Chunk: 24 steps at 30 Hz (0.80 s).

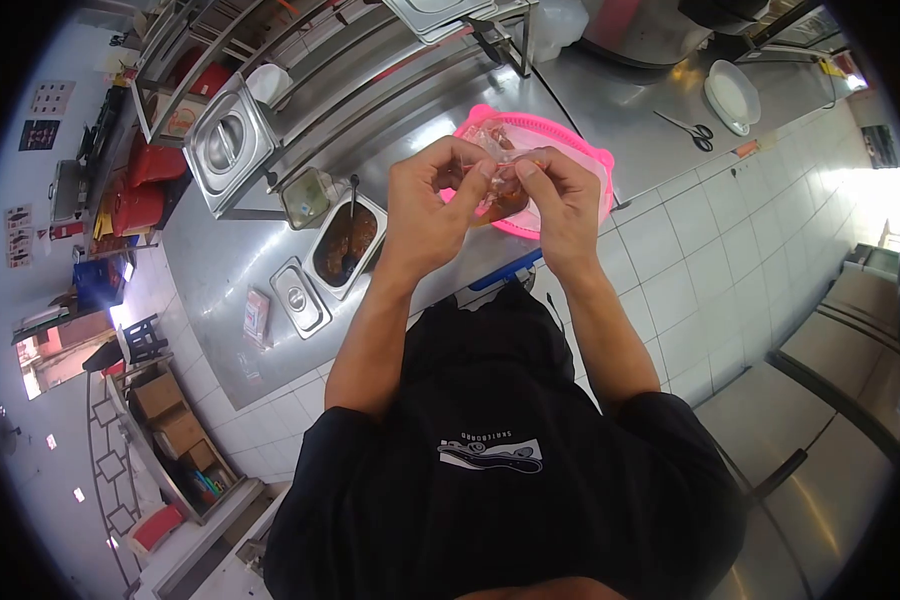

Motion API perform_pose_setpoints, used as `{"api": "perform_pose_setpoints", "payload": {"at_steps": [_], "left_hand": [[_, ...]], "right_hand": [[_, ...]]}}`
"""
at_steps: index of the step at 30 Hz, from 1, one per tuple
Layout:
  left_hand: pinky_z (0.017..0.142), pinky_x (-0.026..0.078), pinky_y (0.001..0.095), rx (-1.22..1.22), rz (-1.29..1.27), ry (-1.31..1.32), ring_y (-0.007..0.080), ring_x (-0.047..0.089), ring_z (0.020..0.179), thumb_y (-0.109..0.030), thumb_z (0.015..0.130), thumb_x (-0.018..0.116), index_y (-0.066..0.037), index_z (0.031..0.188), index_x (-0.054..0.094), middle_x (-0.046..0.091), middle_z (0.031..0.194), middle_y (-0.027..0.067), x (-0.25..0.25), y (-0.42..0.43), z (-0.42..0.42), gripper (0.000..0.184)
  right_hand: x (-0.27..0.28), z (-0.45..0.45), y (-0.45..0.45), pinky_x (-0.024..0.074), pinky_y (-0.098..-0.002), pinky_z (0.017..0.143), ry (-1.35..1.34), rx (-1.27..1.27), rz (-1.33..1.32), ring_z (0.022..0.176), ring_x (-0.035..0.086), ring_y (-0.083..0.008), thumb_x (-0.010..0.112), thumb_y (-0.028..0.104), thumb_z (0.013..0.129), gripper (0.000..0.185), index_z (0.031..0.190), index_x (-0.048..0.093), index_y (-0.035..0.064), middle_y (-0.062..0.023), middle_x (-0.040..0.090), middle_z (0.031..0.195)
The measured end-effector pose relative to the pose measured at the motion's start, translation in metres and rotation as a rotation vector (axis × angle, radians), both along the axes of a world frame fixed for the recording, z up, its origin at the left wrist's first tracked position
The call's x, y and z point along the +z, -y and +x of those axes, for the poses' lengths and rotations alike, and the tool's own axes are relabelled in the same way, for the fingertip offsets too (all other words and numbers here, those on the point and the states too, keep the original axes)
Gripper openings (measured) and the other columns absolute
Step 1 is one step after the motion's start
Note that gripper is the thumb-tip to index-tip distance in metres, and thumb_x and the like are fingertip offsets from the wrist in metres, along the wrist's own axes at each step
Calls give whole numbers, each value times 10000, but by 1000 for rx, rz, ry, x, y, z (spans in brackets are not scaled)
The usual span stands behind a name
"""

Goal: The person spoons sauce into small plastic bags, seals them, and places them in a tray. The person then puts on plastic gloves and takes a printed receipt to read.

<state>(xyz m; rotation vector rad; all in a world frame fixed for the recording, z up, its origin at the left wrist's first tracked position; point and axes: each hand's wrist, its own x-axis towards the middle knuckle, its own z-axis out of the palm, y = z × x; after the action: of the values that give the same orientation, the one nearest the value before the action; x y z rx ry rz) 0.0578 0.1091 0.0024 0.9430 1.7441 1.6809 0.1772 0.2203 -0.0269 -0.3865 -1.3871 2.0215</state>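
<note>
A small clear plastic bag with reddish-brown sauce in it hangs between my two hands. My left hand pinches the gathered top of the bag from the left, thumb against fingers. From the right, my right hand grips the same top in a similar pinch. A thin reddish strand shows between the thumbs, too small to name surely. Under the hands lies a round bright pink plastic basket, partly covered by them. Left of my left hand stands a steel pan of brown-red sauce with a ladle in it.
A steel lid and a small plastic-wrapped packet lie on the steel counter. Beside the pan is a container of green contents. Scissors and a white oval container rest at the right. A steel rack stands behind.
</note>
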Motion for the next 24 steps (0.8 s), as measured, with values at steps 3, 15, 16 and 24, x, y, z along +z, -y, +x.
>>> {"api": "perform_pose_setpoints", "payload": {"at_steps": [3, 15, 16, 24], "left_hand": [[685, 521, 236, 8, -26, -126, 75, 625, 775, -103, 986, 676, 16, 987, 672, 671, 868, 24, -14, -8, 9, 119], [759, 520, 243, 198, -100, -152, 79, 633, 809, -115, 980, 697, 19, 978, 655, 676, 852, 34, -46, -15, 47, 140], [754, 516, 242, 204, -94, -181, 78, 629, 805, -112, 979, 697, 19, 974, 656, 676, 848, 35, -47, -16, 47, 138], [706, 520, 279, 306, -102, -191, 127, 664, 723, -80, 911, 729, 30, 897, 689, 714, 788, 91, -53, -22, 46, 118]], "right_hand": [[-11, 5, -6, 549, -274, 768, -28, 24, -58, 828, 668, -131, 600, 73, 1010, 148, 982, 691, -41, -78, 707, 937], [-43, 21, -21, 564, -284, 791, 49, 66, -7, 855, 687, -138, 687, 31, 949, 79, 980, 666, -38, -77, 690, 891], [-45, 21, -22, 559, -285, 797, 47, 51, 41, 856, 687, -138, 689, 40, 951, 79, 970, 662, -31, -77, 692, 887], [-63, 29, -46, 545, -288, 801, 80, 85, 111, 862, 690, -139, 680, 60, 957, 92, 957, 638, -22, -71, 708, 872]]}}
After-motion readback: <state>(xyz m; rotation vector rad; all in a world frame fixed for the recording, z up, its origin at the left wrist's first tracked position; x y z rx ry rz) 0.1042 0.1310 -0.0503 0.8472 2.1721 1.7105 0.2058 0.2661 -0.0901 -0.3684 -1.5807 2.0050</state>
